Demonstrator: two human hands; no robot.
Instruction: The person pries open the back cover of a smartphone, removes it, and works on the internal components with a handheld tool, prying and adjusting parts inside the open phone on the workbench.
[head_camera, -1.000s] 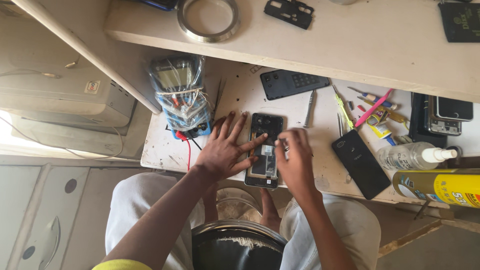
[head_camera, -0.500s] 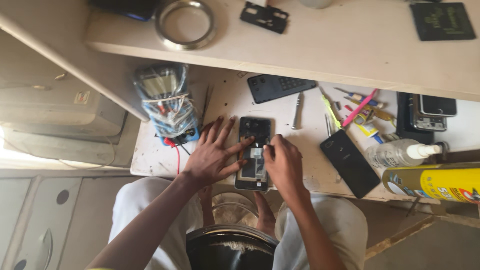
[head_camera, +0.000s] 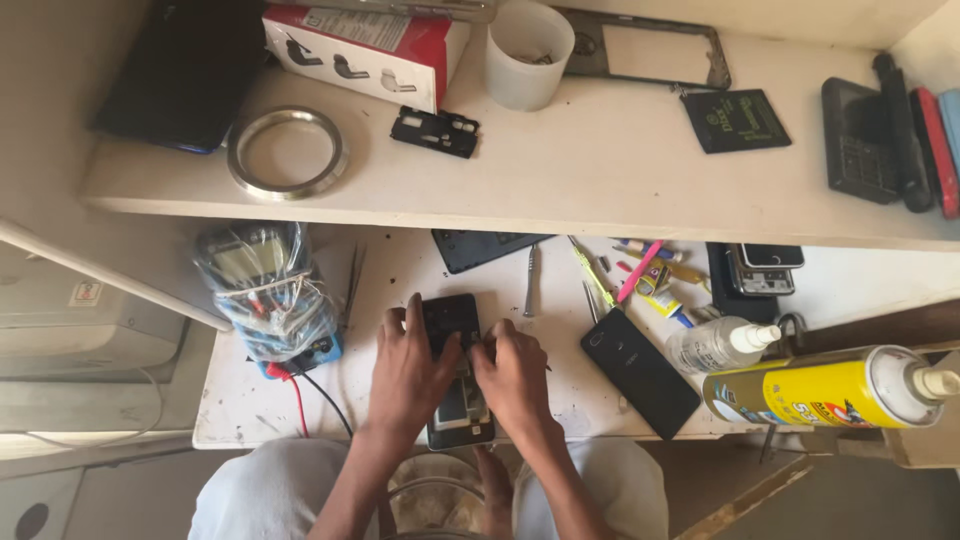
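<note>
Left hand (head_camera: 410, 375) and right hand (head_camera: 515, 378) both press the opened phone (head_camera: 455, 370) on the tabletop (head_camera: 560, 380); slipping fingers could damage exposed parts.

1. Both hands (head_camera: 460, 375) lay close together on the opened phone (head_camera: 455, 372), filling the middle of the worktop (head_camera: 240, 400).
2. Left of them, a bagged meter (head_camera: 265, 295) with red and black leads (head_camera: 300, 395) blocked the way; only a narrow bare strip lay between.
3. Right, a bare patch ran to the black phone (head_camera: 640, 372).
4. Beyond stood a bottle (head_camera: 720, 345) and a spray can (head_camera: 835, 385).
5. The shelf (head_camera: 560, 170) overhung the back.
</note>
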